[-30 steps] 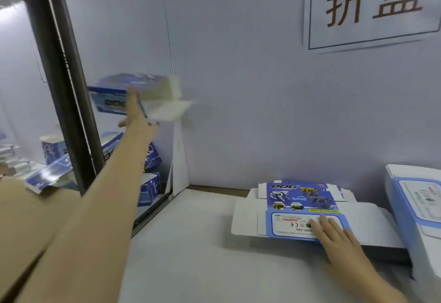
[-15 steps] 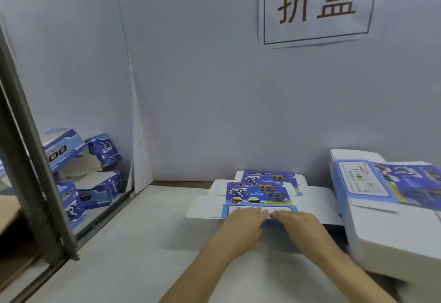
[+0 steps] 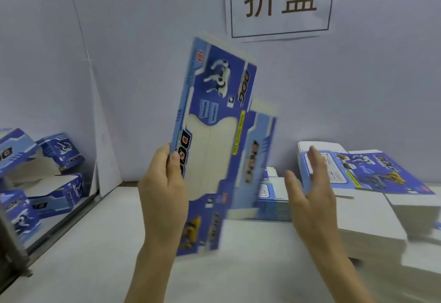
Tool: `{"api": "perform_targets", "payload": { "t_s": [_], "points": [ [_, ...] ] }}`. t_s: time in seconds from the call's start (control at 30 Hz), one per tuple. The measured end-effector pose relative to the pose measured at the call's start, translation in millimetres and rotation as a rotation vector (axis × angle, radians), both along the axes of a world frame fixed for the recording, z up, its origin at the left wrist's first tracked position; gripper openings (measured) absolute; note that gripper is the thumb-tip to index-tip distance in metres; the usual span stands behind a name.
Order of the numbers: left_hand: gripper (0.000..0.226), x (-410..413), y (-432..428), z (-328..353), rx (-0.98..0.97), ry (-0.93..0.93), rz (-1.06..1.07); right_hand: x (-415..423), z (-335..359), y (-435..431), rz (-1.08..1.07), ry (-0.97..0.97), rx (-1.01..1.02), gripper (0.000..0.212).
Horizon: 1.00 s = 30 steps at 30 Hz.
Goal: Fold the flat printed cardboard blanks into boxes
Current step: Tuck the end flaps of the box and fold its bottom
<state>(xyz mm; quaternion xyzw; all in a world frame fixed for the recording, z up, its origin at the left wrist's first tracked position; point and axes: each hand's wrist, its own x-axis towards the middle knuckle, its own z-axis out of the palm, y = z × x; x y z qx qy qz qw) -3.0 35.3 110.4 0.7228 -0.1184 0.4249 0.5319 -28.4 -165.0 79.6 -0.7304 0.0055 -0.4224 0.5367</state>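
A flat blue printed cardboard blank (image 3: 214,135) with a white robot dog and "DOG" lettering stands upright above the table, blurred by motion. My left hand (image 3: 164,188) grips its left edge, thumb on the printed face. My right hand (image 3: 310,190) hovers just right of the blank with fingers spread, touching nothing. A low stack of flat blanks (image 3: 269,202) lies on the table behind the raised one.
A tall stack of flat blanks (image 3: 372,183) fills the right side of the white table (image 3: 95,255). Several folded blue boxes (image 3: 59,152) lie in a heap at the left beyond a metal rail (image 3: 55,228). A paper sign (image 3: 281,2) hangs on the back wall.
My left hand tossed a folded box onto the left heap, came back to the stack, and has now lifted one blank upright. My right hand has come off the blank.
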Motion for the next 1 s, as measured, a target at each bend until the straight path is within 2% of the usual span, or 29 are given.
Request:
{"api": "perform_targets", "payload": {
  "t_s": [0.07,0.1,0.2,0.3,0.4,0.47,0.57,0.7,0.73,0.8,0.9,0.93,1.0],
  "points": [
    [0.020,-9.0,-4.7,2.5,-0.132,0.085,-0.169,-7.0,6.2,2.0,0.283,0.095,0.217,0.039],
    [0.019,-10.6,-7.4,1.2,-0.165,0.102,-0.210,-9.7,8.8,2.4,0.346,0.105,0.263,0.030],
    [0.025,-11.8,-19.0,-3.6,-0.208,0.175,-0.272,-15.8,16.8,1.7,0.308,0.025,0.281,0.015],
    [0.042,-11.5,-32.0,-12.2,-0.195,0.251,-0.282,-18.7,19.0,-3.8,0.323,0.033,0.295,0.031],
    [0.049,-12.1,-39.6,-15.0,-0.188,0.271,-0.289,-19.5,18.9,-8.4,0.339,0.085,0.257,0.045],
    [0.048,-12.5,-40.3,-14.5,-0.220,0.296,-0.289,-20.3,18.4,-9.6,0.365,0.106,0.231,0.057],
    [0.047,-11.8,-37.1,-14.8,-0.257,0.307,-0.278,-20.1,17.7,-9.5,0.398,0.145,0.205,0.064],
    [0.041,-18.4,-54.3,-21.0,-0.205,0.332,-0.337,-19.9,16.8,-0.6,0.597,0.261,0.240,0.106],
    [0.040,-22.1,-62.0,-25.0,-0.193,0.353,-0.383,-20.9,17.1,4.6,0.676,0.290,0.230,0.107],
    [0.032,-24.5,-72.3,-31.1,-0.139,0.397,-0.444,-21.4,15.0,14.0,0.730,0.286,0.158,0.082],
    [0.024,-15.3,-60.1,-27.5,-0.154,0.379,-0.531,-23.5,20.2,10.6,0.612,0.220,0.108,0.037],
    [0.030,-10.1,-49.8,-23.9,-0.170,0.364,-0.563,-22.6,20.7,4.2,0.639,0.204,0.161,0.028],
    [0.066,-3.5,-28.0,-16.0,-0.209,0.421,-0.643,-24.5,22.9,-7.7,0.701,0.215,0.309,0.015]
  ]
}}
